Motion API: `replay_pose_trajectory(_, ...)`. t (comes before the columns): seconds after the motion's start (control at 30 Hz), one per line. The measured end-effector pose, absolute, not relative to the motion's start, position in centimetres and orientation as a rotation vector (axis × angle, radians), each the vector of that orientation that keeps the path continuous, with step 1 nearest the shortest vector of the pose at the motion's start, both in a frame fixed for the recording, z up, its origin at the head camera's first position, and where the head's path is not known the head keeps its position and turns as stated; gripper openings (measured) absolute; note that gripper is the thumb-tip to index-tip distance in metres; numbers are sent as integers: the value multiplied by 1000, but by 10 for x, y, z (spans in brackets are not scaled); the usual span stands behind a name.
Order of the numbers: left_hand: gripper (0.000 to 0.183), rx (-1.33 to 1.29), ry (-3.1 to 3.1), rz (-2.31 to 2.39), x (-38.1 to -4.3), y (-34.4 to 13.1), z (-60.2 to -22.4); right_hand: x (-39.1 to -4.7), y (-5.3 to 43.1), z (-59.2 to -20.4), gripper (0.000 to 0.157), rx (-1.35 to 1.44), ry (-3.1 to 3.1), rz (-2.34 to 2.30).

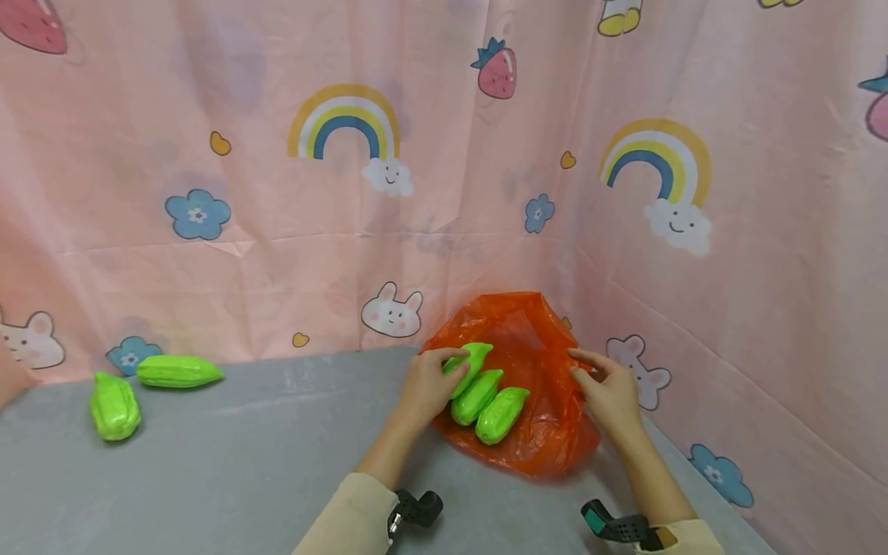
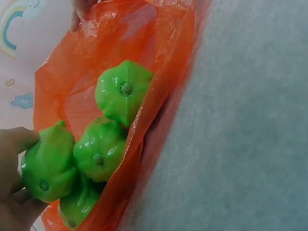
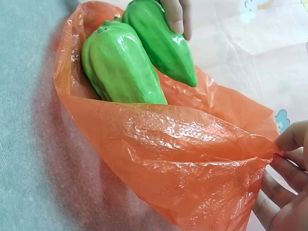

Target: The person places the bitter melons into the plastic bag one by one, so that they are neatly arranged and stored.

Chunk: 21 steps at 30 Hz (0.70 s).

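An orange-red plastic bag (image 1: 534,339) stands with its mouth spread wide, and several glossy green ridged vegetables (image 1: 501,416) lie in it. With thumb and fingers, my left hand (image 1: 432,381) holds another green ridged vegetable (image 2: 48,163) at the bag's left side, against those inside. My right hand (image 1: 613,397) pinches the bag's right rim, and the right wrist view shows the plastic (image 3: 168,154) drawn taut toward these fingers (image 3: 291,137). The bag's front wall partly hides the vegetables in both wrist views.
Two more green vegetables, one upright-lying (image 1: 115,407) and one lying sideways (image 1: 179,371), are on the grey table (image 1: 277,470) at the far left. A pink patterned curtain (image 1: 444,200) hangs behind the table and along its right side, close to the bag.
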<state>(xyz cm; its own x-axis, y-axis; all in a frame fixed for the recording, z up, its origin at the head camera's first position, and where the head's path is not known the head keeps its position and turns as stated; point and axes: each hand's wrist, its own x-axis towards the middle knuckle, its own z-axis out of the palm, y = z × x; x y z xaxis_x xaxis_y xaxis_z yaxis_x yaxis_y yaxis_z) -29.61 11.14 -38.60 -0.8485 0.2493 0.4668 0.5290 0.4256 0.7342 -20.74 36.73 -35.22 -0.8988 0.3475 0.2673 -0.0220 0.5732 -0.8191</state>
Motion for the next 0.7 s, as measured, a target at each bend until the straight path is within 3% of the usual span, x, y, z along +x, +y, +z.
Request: replay_pose_trajectory(0.7,20,-770,-2394,-1419,-299,107,-386,-207,368,-352,39,-289,-2421,1262)
